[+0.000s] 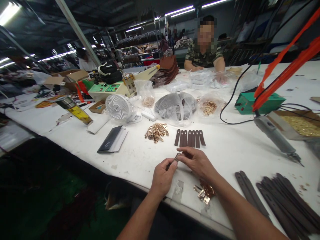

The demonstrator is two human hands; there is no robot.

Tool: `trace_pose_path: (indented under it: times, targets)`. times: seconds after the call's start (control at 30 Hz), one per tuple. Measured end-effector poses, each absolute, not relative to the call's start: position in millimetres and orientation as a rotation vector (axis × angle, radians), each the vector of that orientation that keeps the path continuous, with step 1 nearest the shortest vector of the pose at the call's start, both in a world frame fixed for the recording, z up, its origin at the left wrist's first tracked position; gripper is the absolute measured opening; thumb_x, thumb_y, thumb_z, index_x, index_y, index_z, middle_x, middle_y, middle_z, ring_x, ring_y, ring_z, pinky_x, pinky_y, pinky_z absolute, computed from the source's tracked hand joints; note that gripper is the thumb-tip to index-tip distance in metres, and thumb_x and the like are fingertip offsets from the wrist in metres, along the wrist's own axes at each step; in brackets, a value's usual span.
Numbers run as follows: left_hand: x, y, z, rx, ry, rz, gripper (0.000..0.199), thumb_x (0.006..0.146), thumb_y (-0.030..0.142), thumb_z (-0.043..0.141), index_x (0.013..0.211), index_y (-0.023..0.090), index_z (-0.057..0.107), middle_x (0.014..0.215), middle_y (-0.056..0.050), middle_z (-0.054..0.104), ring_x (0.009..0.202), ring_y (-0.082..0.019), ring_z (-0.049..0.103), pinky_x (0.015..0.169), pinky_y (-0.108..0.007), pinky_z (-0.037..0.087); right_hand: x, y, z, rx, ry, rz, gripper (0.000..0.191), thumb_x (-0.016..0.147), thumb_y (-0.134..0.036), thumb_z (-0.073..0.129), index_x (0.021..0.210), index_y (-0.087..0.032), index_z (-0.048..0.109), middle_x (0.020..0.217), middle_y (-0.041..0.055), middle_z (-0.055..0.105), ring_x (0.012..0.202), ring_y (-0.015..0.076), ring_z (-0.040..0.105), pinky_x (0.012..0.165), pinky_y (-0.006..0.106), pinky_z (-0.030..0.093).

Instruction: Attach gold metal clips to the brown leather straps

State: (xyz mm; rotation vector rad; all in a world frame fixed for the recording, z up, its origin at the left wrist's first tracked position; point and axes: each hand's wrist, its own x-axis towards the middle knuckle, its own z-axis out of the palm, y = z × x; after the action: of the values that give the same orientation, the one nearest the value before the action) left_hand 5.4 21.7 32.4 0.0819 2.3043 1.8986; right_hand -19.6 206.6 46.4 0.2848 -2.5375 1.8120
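Note:
Near the table's front edge, my left hand (pixel 162 176) pinches a small dark leather tab (pixel 177 156) with a shiny edge, mostly covered by the fingers. My right hand (pixel 196 161) meets it from the right, thumb and fingertips closed at the tab's upper end. Just beyond lie several brown leather tabs (pixel 190 138) in a row, each with a hole at its far end. A heap of gold-coloured metal fittings (pixel 157 132) sits to their left. More gold metal fittings (pixel 204 193) lie under my right wrist.
Long dark leather straps (pixel 287 203) are stacked at right, below a grey electric screwdriver (pixel 275 135) hanging by orange strips. Further back stand a green box (pixel 260 101), plastic bags of parts (pixel 176 106) and a white fan (pixel 118 107). A notebook (pixel 112 139) lies left. Another person (pixel 205 50) sits opposite.

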Motion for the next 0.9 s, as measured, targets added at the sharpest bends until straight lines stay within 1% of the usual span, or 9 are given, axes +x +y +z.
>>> trace_pose_path:
  times: [0.1,0.17,0.23,0.33,0.53,0.67,0.77,0.83,0.9]
  targets:
    - [6.3,21.0,35.0,0.098,2.292,1.883,0.039,0.093,0.051,0.063,0.106,0.016,0.074,0.084,-0.003,0.067,0.073,-0.015,0.054,0.065,-0.024,0.039,-19.2,205.9,50.3,0.173,-2.558,2.02,0.029,0.085,-0.042,0.072,0.101,-0.019,0.076,0.078,0.0008,0.068,0.068,0.0141,0.058,0.067,0.027,0.046]
    - [6.9,20.8,36.5,0.096,2.295,1.871,0.037,0.093,0.05,0.063,0.102,0.016,0.074,0.082,-0.003,0.066,0.072,-0.014,0.053,0.064,-0.024,0.038,-19.0,206.1,53.5,0.157,-2.547,2.122,0.027,0.085,-0.042,0.071,0.091,-0.017,0.074,0.078,0.001,0.067,0.067,0.0132,0.058,0.065,0.026,0.046]
    - [7.5,21.0,37.7,0.09,2.307,1.86,0.037,0.093,0.05,0.062,0.1,0.016,0.074,0.079,-0.003,0.065,0.071,-0.014,0.052,0.063,-0.024,0.037,-18.7,206.9,55.8,0.146,-2.54,2.157,0.028,0.083,-0.043,0.071,0.082,-0.015,0.07,0.072,0.001,0.065,0.064,0.0128,0.057,0.063,0.025,0.044]
    - [7.8,21.7,38.8,0.091,2.325,1.844,0.036,0.093,0.049,0.062,0.102,0.016,0.075,0.077,-0.003,0.063,0.071,-0.015,0.051,0.062,-0.025,0.037,-18.5,208.9,56.5,0.132,-2.55,2.158,0.032,0.082,-0.046,0.073,0.075,-0.015,0.066,0.065,0.001,0.062,0.061,0.0128,0.055,0.06,0.025,0.042]
    - [7.6,19.7,38.2,0.179,2.306,1.817,0.035,0.095,0.049,0.06,0.097,0.017,0.074,0.078,-0.002,0.062,0.068,-0.013,0.048,0.062,-0.024,0.036,-18.8,214.9,54.1,0.264,-2.539,2.216,0.035,0.086,-0.048,0.071,0.078,-0.015,0.064,0.067,0.0007,0.062,0.064,0.0123,0.055,0.062,0.025,0.041]
    - [8.5,17.4,35.5,0.197,2.289,1.789,0.036,0.095,0.05,0.06,0.096,0.017,0.073,0.07,0.0,0.057,0.062,-0.01,0.044,0.06,-0.023,0.036,-18.1,217.8,54.7,0.381,-2.564,2.148,0.034,0.09,-0.046,0.07,0.077,-0.015,0.064,0.067,-0.0001,0.061,0.063,0.0113,0.052,0.061,0.024,0.039]
    - [9.1,17.9,33.2,0.141,2.229,1.807,0.039,0.095,0.052,0.06,0.102,0.016,0.073,0.064,0.001,0.052,0.058,-0.01,0.043,0.056,-0.022,0.036,-17.7,217.5,54.3,0.343,-2.565,2.129,0.034,0.089,-0.045,0.07,0.076,-0.015,0.064,0.066,0.0,0.061,0.062,0.0114,0.051,0.06,0.024,0.039]
    - [9.5,19.3,31.7,0.108,2.199,1.825,0.041,0.094,0.052,0.061,0.11,0.016,0.073,0.066,0.0,0.055,0.057,-0.011,0.046,0.054,-0.022,0.038,-17.9,216.8,53.2,0.321,-2.567,2.157,0.033,0.088,-0.045,0.072,0.076,-0.015,0.064,0.065,0.0001,0.061,0.062,0.0117,0.052,0.059,0.024,0.039]
    - [9.8,21.1,30.4,0.097,2.187,1.853,0.042,0.094,0.05,0.062,0.117,0.017,0.071,0.074,-0.002,0.062,0.058,-0.011,0.051,0.054,-0.022,0.042,-18.5,216.1,51.8,0.32,-2.572,2.184,0.032,0.086,-0.043,0.074,0.075,-0.014,0.064,0.065,0.0002,0.061,0.062,0.012,0.053,0.059,0.024,0.039]
